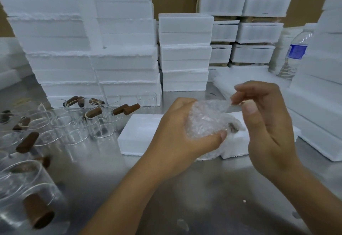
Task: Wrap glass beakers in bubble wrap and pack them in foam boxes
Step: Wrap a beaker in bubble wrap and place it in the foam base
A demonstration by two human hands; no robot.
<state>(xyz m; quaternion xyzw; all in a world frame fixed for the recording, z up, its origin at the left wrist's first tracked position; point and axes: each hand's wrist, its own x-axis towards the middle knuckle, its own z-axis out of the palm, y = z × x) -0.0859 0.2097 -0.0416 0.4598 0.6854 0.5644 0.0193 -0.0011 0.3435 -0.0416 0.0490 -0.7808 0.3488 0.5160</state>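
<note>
The person is holding the wrapped beaker (203, 123) in the air just above the foam box (140, 132), which is lying on the bench (185, 188) with its near right corner hidden behind the bundle. The left hand (175, 131) is cupping the bundle from the left, its grip closed round it with the thumb pressing along the underside. The right hand (266, 123), to the right of the foam box, is pinching a loose flap of the bubble wrap (222, 105) between thumb and fingertips and drawing it upward. The glass itself is mostly hidden by the wrap; only a small brownish bit is peeping out at the bundle's lower right. Judging by that, the wrapping is looking nearly done but not closed. The main risk is the flap slipping from such a light pinch, letting the wrap spring open and leaving glass bare inside the box. The left grip is also working on slick plastic, so a tug on the flap could roll the beaker out and drop it onto the foam box or the steel beside it. To the left of the foam box, bare beakers (74, 123) and brown stoppers (27, 142) are crowding the bench, so a stray left elbow could be knocking them together. Behind the foam box, stacks of foam boxes (125, 49) are standing close, well within reach of a careless lift.
</note>
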